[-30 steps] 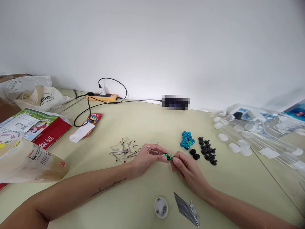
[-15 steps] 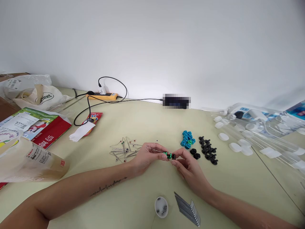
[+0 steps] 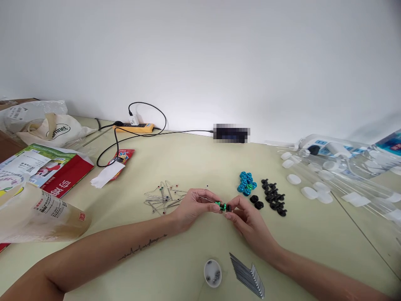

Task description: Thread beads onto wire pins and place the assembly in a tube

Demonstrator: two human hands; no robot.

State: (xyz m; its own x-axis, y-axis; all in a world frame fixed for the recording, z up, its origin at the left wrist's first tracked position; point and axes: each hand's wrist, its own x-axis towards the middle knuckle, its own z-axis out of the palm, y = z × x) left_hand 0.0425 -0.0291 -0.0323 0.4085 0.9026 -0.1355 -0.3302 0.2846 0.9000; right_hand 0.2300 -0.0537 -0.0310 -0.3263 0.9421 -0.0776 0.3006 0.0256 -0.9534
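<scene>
Both hands pinched on a small green-black piece, mid-table – L hand (image 3: 197, 207) on the green part, R hand (image 3: 246, 217) at the black end.
Tote bag (image 3: 56, 127) reads "mnet" (first letters lost in the folds); red carton (image 3: 67, 175) has big white Chinese chars, sideways to me; drink cup (image 3: 46, 213) has a printed label, too small to read, & its L side is cut off by the frame edge. Vs. 1 sec ago: black end of the green-black piece (image 3: 222, 206) now shows betw. R fingertips, was mostly covered – hands otherwise abt. the same. Thin wires run back past L fingers, far ends hidden. Dark slab (image 3: 232, 133) by the wall's pixelated, can't ID.
</scene>
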